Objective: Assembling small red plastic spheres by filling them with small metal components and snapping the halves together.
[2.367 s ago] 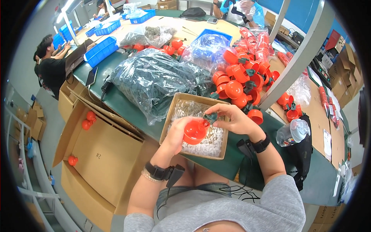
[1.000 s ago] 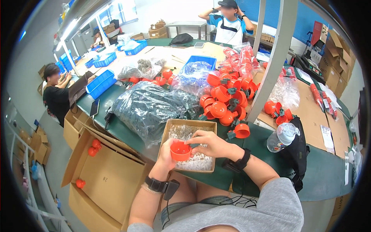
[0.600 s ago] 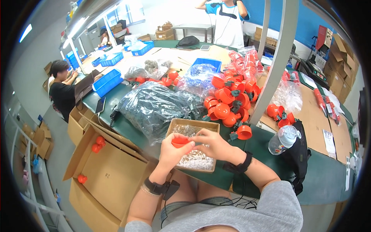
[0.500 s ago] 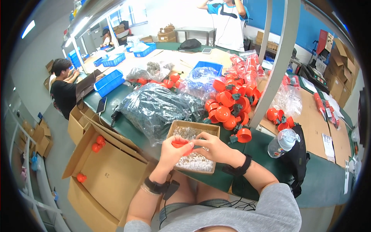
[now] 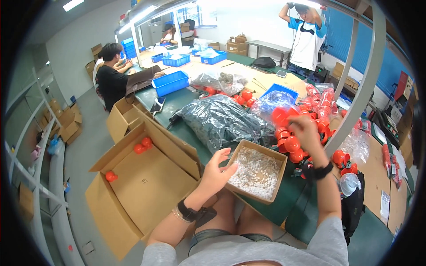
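My left hand (image 5: 217, 170) is open, its fingers spread apart and holding nothing, beside the left rim of a small cardboard box (image 5: 278, 177). Inside that box lie many small white pieces (image 5: 253, 175). My right hand (image 5: 306, 128) is reached forward over a pile of red plastic cups (image 5: 292, 144) and is smeared by motion. A blurred red cup (image 5: 280, 116) appears gripped at its fingertips. Dark fittings show on some cups of the pile.
A big open carton (image 5: 164, 177) with a few red round pieces stands at my left. Behind the small box lies a dark plastic bag (image 5: 222, 119). A metal post (image 5: 361, 88) rises right of the pile, near a bottle (image 5: 349, 184). Co-workers are across the table and at far left.
My hands, earlier together on a red piece above the small box, are now apart. The right has moved forward and right to the cups; the left has opened. The view has turned left.
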Tool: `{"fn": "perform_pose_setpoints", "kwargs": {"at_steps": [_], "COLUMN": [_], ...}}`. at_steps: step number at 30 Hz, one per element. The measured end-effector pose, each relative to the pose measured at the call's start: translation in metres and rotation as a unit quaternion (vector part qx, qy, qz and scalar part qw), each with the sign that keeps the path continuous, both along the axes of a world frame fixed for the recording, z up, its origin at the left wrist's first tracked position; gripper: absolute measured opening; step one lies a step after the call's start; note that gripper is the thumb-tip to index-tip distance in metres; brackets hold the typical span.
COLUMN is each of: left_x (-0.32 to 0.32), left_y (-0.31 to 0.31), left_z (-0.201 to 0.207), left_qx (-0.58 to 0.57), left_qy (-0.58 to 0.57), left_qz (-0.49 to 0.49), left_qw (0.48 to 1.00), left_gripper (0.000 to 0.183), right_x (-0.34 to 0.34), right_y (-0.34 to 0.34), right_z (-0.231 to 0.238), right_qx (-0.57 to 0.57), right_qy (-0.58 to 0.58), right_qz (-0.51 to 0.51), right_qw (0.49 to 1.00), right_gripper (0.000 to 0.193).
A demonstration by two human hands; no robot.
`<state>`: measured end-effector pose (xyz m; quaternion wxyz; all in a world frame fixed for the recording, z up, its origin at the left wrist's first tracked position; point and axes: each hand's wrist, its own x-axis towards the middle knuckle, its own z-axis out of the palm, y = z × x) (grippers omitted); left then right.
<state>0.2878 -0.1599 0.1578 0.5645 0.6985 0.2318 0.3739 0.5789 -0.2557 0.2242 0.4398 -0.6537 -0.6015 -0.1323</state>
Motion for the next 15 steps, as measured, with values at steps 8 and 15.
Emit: {"fn": "perform_pose_setpoints", "kwargs": {"at_steps": [8,15], "left_x": [-0.051,-0.058], "left_y": [0.025,0.040], "left_z": [-0.005,-0.018], "left_qx": [-0.149,-0.248], "left_qy": [-0.028,-0.095], "left_qz": [0.013,0.064], "left_qw": [0.988,0.962], "left_gripper": [0.016,0.015], "right_x": [0.138,0.026], "right_y": [0.017,0.026], "right_z": [0.011,0.018], "right_qx": [-0.019,-0.048], "right_qy": [0.012,-0.101], "right_qz": [-0.288,-0.084], "right_qw": [0.957,0.990], "right_gripper": [0.024,0.027]}}
